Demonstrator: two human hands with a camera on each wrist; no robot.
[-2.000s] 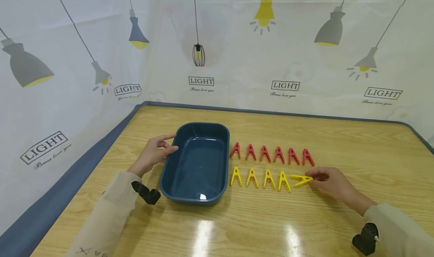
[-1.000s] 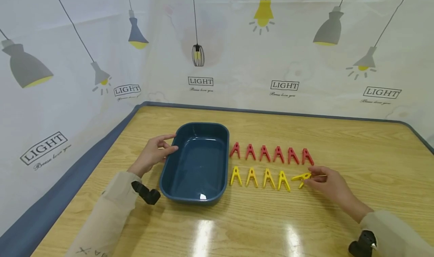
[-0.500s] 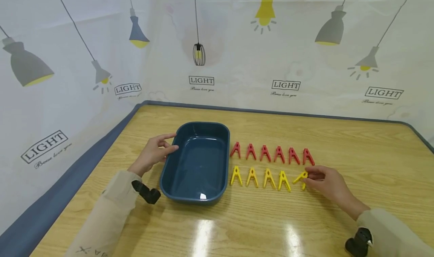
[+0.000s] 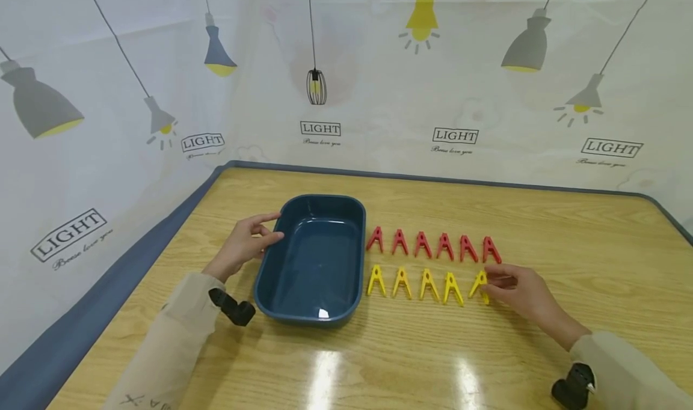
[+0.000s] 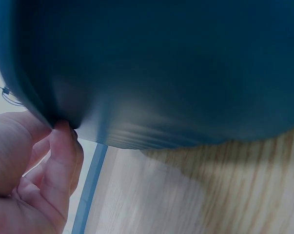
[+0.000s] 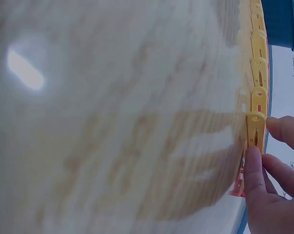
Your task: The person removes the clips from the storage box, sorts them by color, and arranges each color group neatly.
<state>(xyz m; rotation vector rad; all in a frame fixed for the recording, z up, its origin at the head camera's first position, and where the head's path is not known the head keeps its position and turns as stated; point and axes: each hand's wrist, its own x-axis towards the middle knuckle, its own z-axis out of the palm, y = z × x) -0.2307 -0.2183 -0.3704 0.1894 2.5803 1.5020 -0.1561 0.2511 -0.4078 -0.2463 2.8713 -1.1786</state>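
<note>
At the right end of a row of yellow clothespins, my right hand pinches the last yellow clothespin between thumb and fingertips. That clothespin lines up with the others in the right wrist view, its spread legs towards me in the head view. Behind runs a parallel row of red clothespins. To the left is a deep dark blue basin with nothing in it. My left hand holds its left rim, thumb and fingers at the edge; the left wrist view shows the hand against the wall.
All of this lies on a wood-grain table with a blue edge strip along the back. A pale curtain printed with lamps closes off the left and far sides. A black wrist camera sits on the right sleeve.
The last yellow clothespin has been turned from lying sideways, legs pointing left, to legs pointing towards me. The right hand has shifted slightly left with it. The left hand and basin have stayed put.
</note>
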